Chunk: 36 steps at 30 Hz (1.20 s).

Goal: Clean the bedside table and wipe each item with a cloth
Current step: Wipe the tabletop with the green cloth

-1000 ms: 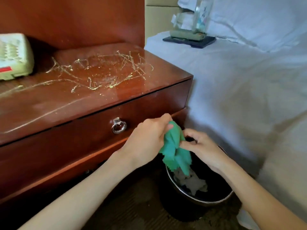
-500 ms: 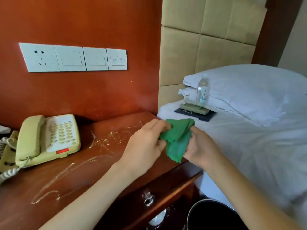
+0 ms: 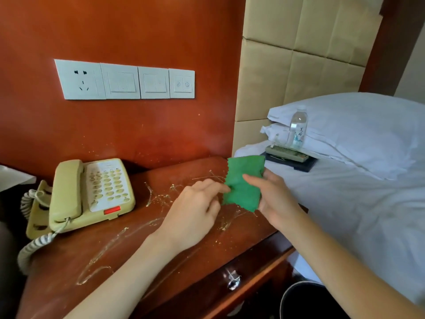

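Head view: the bedside table [image 3: 128, 256], strewn with pale debris, fills the lower left. A cream telephone [image 3: 92, 192] sits at nine o'clock. Right hand [image 3: 276, 199] grasps the green cloth [image 3: 243, 183] at center; left hand [image 3: 195, 210] pinches its edge.

Two bare forearms reach in from the lower edge, no sleeves showing; the left hand [image 3: 193, 212] and right hand [image 3: 276, 199] wear no gloves, rings or watch.
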Available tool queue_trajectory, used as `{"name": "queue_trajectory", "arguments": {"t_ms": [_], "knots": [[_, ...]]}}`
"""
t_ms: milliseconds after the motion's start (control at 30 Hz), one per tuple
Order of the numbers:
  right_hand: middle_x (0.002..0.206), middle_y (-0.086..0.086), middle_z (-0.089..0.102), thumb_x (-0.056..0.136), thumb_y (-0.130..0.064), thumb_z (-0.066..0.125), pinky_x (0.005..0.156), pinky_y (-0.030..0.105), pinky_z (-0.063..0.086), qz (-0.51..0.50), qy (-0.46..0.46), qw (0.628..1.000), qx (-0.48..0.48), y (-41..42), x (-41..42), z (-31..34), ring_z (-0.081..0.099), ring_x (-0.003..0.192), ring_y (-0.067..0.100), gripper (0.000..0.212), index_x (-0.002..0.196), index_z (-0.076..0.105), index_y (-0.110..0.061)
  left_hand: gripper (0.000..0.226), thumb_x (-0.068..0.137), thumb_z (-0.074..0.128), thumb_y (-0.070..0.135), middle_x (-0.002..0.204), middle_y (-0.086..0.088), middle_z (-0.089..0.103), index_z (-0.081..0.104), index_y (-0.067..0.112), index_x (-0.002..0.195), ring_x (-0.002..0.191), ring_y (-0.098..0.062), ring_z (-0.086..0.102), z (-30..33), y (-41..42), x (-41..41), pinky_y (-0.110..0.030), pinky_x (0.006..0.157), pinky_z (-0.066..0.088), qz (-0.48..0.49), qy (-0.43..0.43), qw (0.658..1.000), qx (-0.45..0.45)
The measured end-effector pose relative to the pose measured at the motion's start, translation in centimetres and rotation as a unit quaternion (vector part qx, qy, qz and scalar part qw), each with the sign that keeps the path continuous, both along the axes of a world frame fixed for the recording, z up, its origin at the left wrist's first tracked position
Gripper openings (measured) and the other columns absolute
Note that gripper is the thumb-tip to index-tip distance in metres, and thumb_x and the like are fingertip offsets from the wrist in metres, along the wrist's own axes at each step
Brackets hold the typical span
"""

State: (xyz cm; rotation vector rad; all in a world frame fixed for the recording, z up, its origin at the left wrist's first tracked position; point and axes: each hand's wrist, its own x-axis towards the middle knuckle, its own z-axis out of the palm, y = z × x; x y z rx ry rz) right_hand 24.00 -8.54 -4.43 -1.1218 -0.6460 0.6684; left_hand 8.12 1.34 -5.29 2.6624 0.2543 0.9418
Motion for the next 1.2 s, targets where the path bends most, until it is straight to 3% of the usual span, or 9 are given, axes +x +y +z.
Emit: {"name": "queue_trajectory", "arguments": {"t_ms": [100,300,367,500,567,767,900,1033,1200], "knots": [[0.101,-0.001,0.072,0.087,-0.008,0.065,0.081,0.04,0.057,-0.139,-0.244,0.958,-0.062,-0.9,2.7,0.7,0.07,0.092,0.019,0.027,0.112,0.062,-0.021,0.03,0.096,0.048,0.01,0.108,0.019,0.058,0.063,0.024,0.118,0.089,0.003,0.053,0.3,0.4,0.4,-0.013,0.082,0.036,0.023,0.021,0.999,-0.018],[0.111,0.007,0.056,0.083,-0.018,0.063,0.079,0.04,0.045,-0.254,-0.703,0.588,-0.309,-2.5,9.4,-0.8,0.053,0.102,0.032,0.042,0.124,0.055,-0.021,0.025,0.097,0.048,0.017,0.103,0.021,0.061,0.063,0.029,0.112,0.087,0.005,0.057,-0.2,1.3,1.7,-0.008,0.075,0.039,0.09,0.067,0.992,-0.051],[0.118,0.006,0.051,0.087,-0.021,0.057,0.086,0.038,0.04,-0.199,-0.728,0.534,-0.38,-2.2,10.7,-2.5,0.048,0.108,0.029,0.041,0.128,0.052,-0.02,0.023,0.097,0.049,0.017,0.1,0.02,0.062,0.064,0.028,0.111,0.088,0.002,0.059,-0.5,1.3,2.0,-0.017,0.079,0.046,0.107,0.086,0.988,-0.066],[0.138,0.006,0.051,0.093,-0.02,0.051,0.099,0.035,0.04,-0.086,-0.588,0.714,-0.37,-1.2,11.4,-4.8,0.048,0.123,0.028,0.048,0.141,0.044,-0.018,0.019,0.097,0.052,0.019,0.102,0.011,0.067,0.065,0.025,0.107,0.089,-0.009,0.062,-1.3,1.5,1.1,-0.033,0.086,0.049,0.15,0.104,0.98,-0.079],[0.139,0.009,0.053,0.096,-0.025,0.05,0.101,0.036,0.038,-0.075,-0.551,0.755,-0.348,-0.2,11.4,-5.1,0.049,0.125,0.03,0.047,0.142,0.043,-0.019,0.017,0.097,0.052,0.021,0.102,0.01,0.069,0.066,0.026,0.105,0.088,-0.009,0.061,-1.7,1.8,-0.2,-0.032,0.084,0.049,0.18,0.09,0.976,-0.083],[0.155,0.002,0.032,0.104,-0.032,0.032,0.115,0.036,0.018,0.03,-0.539,0.761,-0.36,3.5,9.1,-4.2,0.026,0.142,0.025,0.043,0.147,0.034,-0.03,0.016,0.097,0.054,0.02,0.095,0.015,0.07,0.068,0.028,0.101,0.088,-0.004,0.064,-1.2,2.7,-4.3,-0.025,0.08,0.049,0.208,0.048,0.971,-0.106],[0.152,-0.003,0.038,0.103,-0.033,0.036,0.115,0.04,0.025,0.166,-0.498,0.801,-0.288,3.8,3.9,-4.0,0.034,0.139,0.016,0.038,0.139,0.043,-0.044,0.021,0.097,0.051,0.015,0.09,0.012,0.071,0.069,0.026,0.096,0.085,-0.003,0.063,-0.6,3.7,-5.6,-0.02,0.078,0.046,0.209,0.014,0.968,-0.14],[0.151,-0.016,0.036,0.103,-0.03,0.037,0.119,0.039,0.019,0.272,-0.546,0.761,-0.221,1.7,-0.1,-5.0,0.026,0.141,0.002,0.038,0.14,0.043,-0.041,0.022,0.098,0.05,0.014,0.091,0.013,0.071,0.07,0.024,0.094,0.092,-0.003,0.063,-0.7,4.1,-6.1,-0.025,0.083,0.046,0.201,-0.005,0.965,-0.166],[0.141,-0.035,0.028,0.103,-0.027,0.039,0.109,0.007,0.006,0.215,-0.59,0.739,-0.243,-2.0,2.3,-4.9,0.019,0.133,-0.016,0.04,0.138,0.041,-0.044,0.024,0.097,0.051,0.014,0.089,0.013,0.072,0.068,0.028,0.089,0.09,-0.012,0.066,-1.0,4.6,-7.1,-0.031,0.086,0.049,0.193,-0.009,0.965,-0.178]]}}
